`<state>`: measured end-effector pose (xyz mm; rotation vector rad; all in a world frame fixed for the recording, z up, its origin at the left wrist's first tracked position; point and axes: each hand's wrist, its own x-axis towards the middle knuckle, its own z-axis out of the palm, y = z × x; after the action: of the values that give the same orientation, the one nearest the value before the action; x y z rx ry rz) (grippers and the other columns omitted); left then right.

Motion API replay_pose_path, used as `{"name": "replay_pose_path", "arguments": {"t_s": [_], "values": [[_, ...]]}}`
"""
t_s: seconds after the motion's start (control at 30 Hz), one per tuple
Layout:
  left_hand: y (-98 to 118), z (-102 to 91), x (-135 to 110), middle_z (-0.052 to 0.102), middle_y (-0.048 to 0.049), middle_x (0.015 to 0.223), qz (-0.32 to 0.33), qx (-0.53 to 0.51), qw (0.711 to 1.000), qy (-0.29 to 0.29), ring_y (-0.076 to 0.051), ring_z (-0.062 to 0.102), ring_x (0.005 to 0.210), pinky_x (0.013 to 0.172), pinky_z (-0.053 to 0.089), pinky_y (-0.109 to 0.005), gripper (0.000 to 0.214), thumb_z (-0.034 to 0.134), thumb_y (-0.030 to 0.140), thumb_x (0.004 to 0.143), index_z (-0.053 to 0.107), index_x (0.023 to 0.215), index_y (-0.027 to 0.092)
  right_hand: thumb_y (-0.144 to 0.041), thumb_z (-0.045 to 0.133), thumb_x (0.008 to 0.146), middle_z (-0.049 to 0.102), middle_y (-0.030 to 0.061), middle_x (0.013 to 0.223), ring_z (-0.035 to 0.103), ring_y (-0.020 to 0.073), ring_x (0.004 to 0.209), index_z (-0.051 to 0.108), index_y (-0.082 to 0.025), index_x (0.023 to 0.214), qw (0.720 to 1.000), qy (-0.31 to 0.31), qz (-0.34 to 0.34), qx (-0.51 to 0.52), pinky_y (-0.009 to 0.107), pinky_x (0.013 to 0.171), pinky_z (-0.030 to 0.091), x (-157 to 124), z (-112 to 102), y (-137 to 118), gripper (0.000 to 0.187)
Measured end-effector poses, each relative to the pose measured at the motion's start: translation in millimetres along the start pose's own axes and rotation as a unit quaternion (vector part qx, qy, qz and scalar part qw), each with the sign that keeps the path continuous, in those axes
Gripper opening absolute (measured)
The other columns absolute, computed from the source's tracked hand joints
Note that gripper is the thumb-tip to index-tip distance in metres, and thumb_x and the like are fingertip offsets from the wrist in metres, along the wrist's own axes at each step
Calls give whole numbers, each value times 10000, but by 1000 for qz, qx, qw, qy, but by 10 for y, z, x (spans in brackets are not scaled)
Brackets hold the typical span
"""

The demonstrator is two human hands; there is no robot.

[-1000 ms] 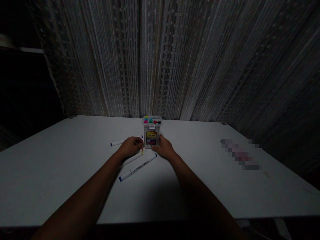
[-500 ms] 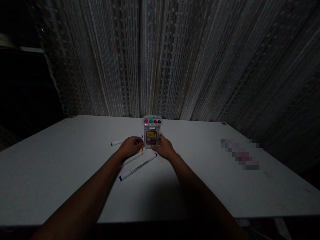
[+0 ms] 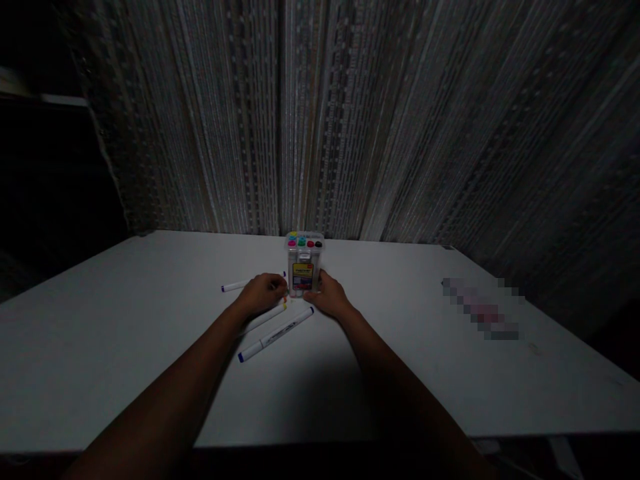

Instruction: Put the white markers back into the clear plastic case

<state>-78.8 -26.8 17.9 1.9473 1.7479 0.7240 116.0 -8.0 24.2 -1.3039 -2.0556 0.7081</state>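
Note:
A clear plastic marker case (image 3: 303,275) stands upright on the white table, its lid closed over several coloured caps. My right hand (image 3: 327,293) is closed around the case's lower right side, with the thumb across the front. At the lower left edge of the case, the curled fingers of my left hand (image 3: 263,292) press against it. A white marker with blue ends (image 3: 277,335) lies in front of the case. Beside it, a yellow-tipped marker (image 3: 264,319) runs partly under my left forearm. Behind my left hand lies another blue-ended marker (image 3: 234,286), partly covered.
The white table (image 3: 400,360) reaches back to a grey striped curtain (image 3: 320,120). On its right side lies a pixelated pinkish item (image 3: 483,311) that I cannot make out. A dark piece of furniture (image 3: 45,173) stands at the left.

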Motion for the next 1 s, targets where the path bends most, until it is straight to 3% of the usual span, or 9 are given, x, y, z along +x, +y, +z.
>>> {"name": "replay_pose_path", "arguments": {"t_s": [1.0], "values": [[-20,11,15,674,-52,790,5,11,1000,2,-186,594,714,651,424,-257,280,489,330,689,666,825,161,-243,679,628,621,57,1043,575,205,956,493,-189,1105,1000,-5,13,-18,311,792,449,8,7,18,515]]}}
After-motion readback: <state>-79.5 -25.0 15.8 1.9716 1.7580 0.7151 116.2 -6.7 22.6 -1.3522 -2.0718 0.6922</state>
